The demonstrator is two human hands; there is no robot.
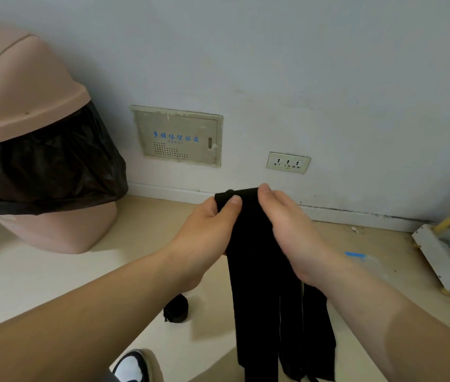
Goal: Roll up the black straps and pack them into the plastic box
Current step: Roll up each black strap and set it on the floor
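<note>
Just below the wall socket (287, 162), the left hand (207, 232) and right hand (292, 230) each pinch the top end of the black straps (259, 271), whose tails hang toward the floor (53, 277). Rolling appears barely begun; the next move calls for turning that end tightly over itself, and the plastic box is not in view. One rolled strap (176, 309) lies on the floor down-left of the socket, with a lined bin (25, 106) far to its left and a dustpan (438, 257) to its right.

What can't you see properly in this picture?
Plastic box: nowhere in the head view.
Black straps: lower ends cut off by the bottom edge.
Left hand and right hand: fingers mostly hidden behind the straps.
Wall panel: blue writing too blurred to read.
</note>
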